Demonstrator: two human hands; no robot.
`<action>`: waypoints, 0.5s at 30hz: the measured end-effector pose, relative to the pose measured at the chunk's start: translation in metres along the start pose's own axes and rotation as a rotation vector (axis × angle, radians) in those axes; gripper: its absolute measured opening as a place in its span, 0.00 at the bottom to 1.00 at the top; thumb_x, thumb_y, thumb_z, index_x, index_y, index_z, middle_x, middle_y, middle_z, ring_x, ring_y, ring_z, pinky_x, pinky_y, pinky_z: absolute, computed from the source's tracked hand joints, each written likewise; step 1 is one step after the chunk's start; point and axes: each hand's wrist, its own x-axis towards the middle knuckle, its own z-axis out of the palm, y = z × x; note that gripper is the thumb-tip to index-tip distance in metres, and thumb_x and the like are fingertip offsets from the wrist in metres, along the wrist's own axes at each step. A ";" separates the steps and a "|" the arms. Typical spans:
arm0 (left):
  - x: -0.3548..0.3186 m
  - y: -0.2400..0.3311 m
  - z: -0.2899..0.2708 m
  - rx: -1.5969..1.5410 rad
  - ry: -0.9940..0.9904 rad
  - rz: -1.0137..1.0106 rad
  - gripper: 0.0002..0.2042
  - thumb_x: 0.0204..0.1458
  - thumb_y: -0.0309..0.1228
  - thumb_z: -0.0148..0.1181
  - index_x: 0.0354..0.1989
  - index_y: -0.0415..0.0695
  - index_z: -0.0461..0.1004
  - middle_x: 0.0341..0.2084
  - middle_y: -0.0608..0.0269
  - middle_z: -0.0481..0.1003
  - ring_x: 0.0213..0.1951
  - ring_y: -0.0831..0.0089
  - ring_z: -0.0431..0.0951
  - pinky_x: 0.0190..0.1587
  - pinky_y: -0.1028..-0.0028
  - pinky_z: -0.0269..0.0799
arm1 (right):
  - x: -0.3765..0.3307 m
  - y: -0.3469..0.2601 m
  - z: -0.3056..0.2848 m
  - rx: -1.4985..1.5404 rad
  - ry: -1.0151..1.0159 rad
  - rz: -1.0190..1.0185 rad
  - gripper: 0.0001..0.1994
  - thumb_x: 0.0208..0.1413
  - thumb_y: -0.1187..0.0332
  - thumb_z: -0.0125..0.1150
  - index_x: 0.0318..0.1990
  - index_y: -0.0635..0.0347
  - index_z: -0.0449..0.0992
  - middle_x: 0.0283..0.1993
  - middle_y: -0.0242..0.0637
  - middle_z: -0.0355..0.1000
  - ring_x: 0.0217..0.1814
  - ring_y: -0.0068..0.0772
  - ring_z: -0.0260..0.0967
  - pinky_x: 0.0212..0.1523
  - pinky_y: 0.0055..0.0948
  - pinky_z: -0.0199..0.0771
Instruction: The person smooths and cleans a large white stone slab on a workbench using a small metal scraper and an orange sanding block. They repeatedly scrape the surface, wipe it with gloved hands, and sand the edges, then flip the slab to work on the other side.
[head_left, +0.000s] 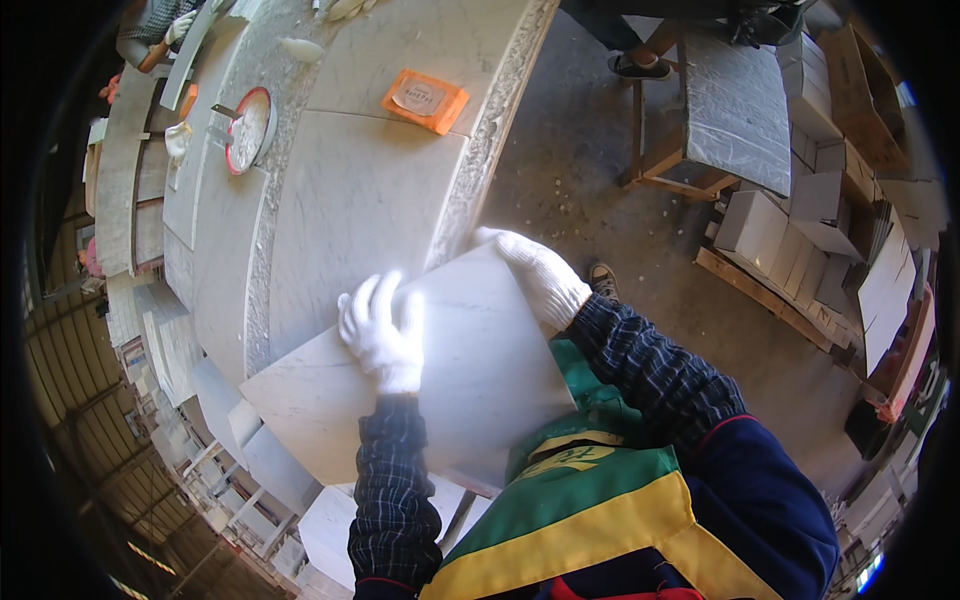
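Observation:
A white marble tile (490,370) with faint grey veins lies tilted against my front, its far edge over the near end of the stone-topped worktable (340,200). My left hand (383,335), in a white knit glove, rests on the tile's upper face near the far edge, fingers apart. My right hand (540,275), gloved alike, holds the tile's far right corner; its fingertips curl round the edge and are partly hidden. Farther up the worktable sits an orange hand pad (425,100) with a pale round label.
A red-rimmed bowl (250,130) of white paste, with a flat blade in it, stands at the left. Another person's gloved hand (180,28) shows far left. To the right are a stone-topped bench (735,110) and boxes (770,235) on a pallet. Several slabs stand lower left.

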 end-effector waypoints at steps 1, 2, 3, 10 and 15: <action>0.000 0.000 0.000 0.014 -0.007 -0.009 0.19 0.57 0.40 0.69 0.57 0.54 0.80 0.55 0.62 0.77 0.61 0.57 0.73 0.73 0.49 0.57 | 0.003 -0.002 0.000 -0.048 0.055 0.016 0.23 0.67 0.56 0.65 0.61 0.62 0.76 0.55 0.42 0.77 0.57 0.35 0.74 0.61 0.36 0.75; 0.000 0.001 -0.001 0.022 -0.008 -0.015 0.19 0.57 0.40 0.69 0.57 0.54 0.80 0.55 0.62 0.77 0.61 0.57 0.73 0.73 0.50 0.57 | 0.007 -0.004 -0.002 -0.094 0.031 0.005 0.23 0.66 0.57 0.65 0.61 0.62 0.76 0.55 0.42 0.77 0.57 0.35 0.74 0.62 0.37 0.75; 0.000 0.002 0.000 0.025 -0.006 -0.021 0.19 0.57 0.40 0.69 0.57 0.54 0.80 0.55 0.62 0.77 0.61 0.57 0.73 0.73 0.50 0.57 | 0.012 -0.005 -0.005 -0.142 0.023 -0.006 0.22 0.66 0.58 0.65 0.61 0.62 0.76 0.56 0.43 0.77 0.57 0.36 0.74 0.62 0.37 0.75; 0.001 0.000 0.001 0.010 0.003 -0.032 0.19 0.56 0.40 0.70 0.57 0.54 0.80 0.55 0.62 0.77 0.61 0.55 0.73 0.71 0.51 0.58 | 0.022 0.013 -0.042 -1.621 0.233 -0.578 0.17 0.71 0.65 0.58 0.62 0.62 0.75 0.57 0.40 0.78 0.58 0.33 0.75 0.62 0.33 0.76; 0.000 -0.005 0.001 0.022 0.048 -0.049 0.20 0.56 0.39 0.70 0.58 0.53 0.80 0.55 0.60 0.77 0.59 0.53 0.73 0.68 0.51 0.62 | -0.043 0.019 -0.051 -0.727 0.186 -0.004 0.19 0.74 0.59 0.55 0.64 0.63 0.75 0.59 0.38 0.77 0.58 0.28 0.75 0.58 0.24 0.75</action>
